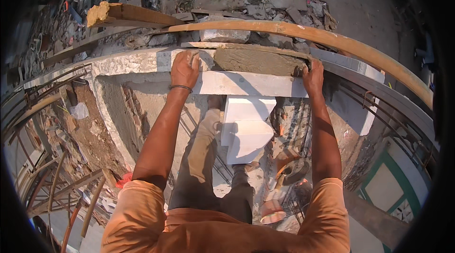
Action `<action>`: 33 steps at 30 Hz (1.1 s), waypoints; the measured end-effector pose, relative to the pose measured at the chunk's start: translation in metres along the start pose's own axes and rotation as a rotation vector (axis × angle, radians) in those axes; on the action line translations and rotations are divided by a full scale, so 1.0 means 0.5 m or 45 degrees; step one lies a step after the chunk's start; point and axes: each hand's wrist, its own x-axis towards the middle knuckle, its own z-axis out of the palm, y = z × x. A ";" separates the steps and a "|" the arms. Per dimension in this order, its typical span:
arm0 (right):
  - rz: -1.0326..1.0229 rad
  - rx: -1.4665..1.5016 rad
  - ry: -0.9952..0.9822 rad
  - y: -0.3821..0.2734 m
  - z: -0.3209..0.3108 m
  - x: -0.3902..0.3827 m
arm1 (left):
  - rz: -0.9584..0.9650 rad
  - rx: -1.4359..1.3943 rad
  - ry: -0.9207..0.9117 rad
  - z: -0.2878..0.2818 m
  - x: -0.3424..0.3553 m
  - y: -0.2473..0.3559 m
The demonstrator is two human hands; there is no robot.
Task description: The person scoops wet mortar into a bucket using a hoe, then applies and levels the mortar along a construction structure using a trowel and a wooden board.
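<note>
A long white building block (251, 84) lies across the top of the low wall in front of me. Wet grey mortar (260, 61) covers a strip along its upper side. My left hand (185, 69) is closed at the left end of the block, its fingers curled over the far edge. At the other end my right hand (313, 77) is closed too, beside the end of the mortar. Both arms are stretched forward; the undersides of the fingers are hidden. A thin wooden board (227, 45) runs along the mortar's far edge.
Below, between my legs and the wall, stand white blocks (249, 120). A trowel-like tool and a round dark pan (294, 171) lie lower right, near a reddish bucket (272, 211). Beyond the wall are a wooden beam (284, 28), a jutting timber (128, 15) and rubble. Steel bars (379, 115) flank the wall.
</note>
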 end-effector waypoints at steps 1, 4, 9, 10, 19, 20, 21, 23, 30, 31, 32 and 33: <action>0.006 0.000 -0.005 0.005 0.023 0.039 | 0.141 0.107 -0.091 0.010 0.029 -0.018; -0.398 -0.146 -0.009 0.085 0.089 0.083 | 0.159 0.273 -0.313 0.045 0.089 -0.063; -0.074 -0.403 -0.528 0.033 0.071 0.129 | -0.203 0.305 -0.744 0.063 0.138 -0.118; -0.110 -0.362 -0.496 0.023 0.064 0.128 | -0.227 0.343 -0.833 0.066 0.147 -0.133; -0.147 -0.373 -0.450 0.058 0.043 0.136 | 0.138 0.108 -1.082 0.062 0.215 -0.205; -0.152 -0.388 -0.459 0.070 0.043 0.140 | 0.040 0.141 -1.109 0.068 0.221 -0.212; -0.158 -0.402 -0.468 0.080 0.044 0.143 | -0.057 0.175 -1.135 0.075 0.227 -0.216; -0.156 -0.370 -0.467 0.097 0.047 0.149 | -0.176 0.166 -1.276 0.077 0.242 -0.224; -0.214 -0.369 -0.468 0.090 0.051 0.161 | -0.237 -0.152 -1.328 0.063 0.231 -0.246; -0.234 -0.343 -0.478 0.090 0.046 0.161 | -0.236 -0.156 -1.336 0.065 0.225 -0.252; -0.230 -0.341 -0.478 0.095 0.046 0.158 | -0.211 -0.187 -1.267 0.061 0.218 -0.257; -0.250 -0.294 -0.417 0.099 0.045 0.154 | -0.188 -0.216 -1.197 0.057 0.214 -0.261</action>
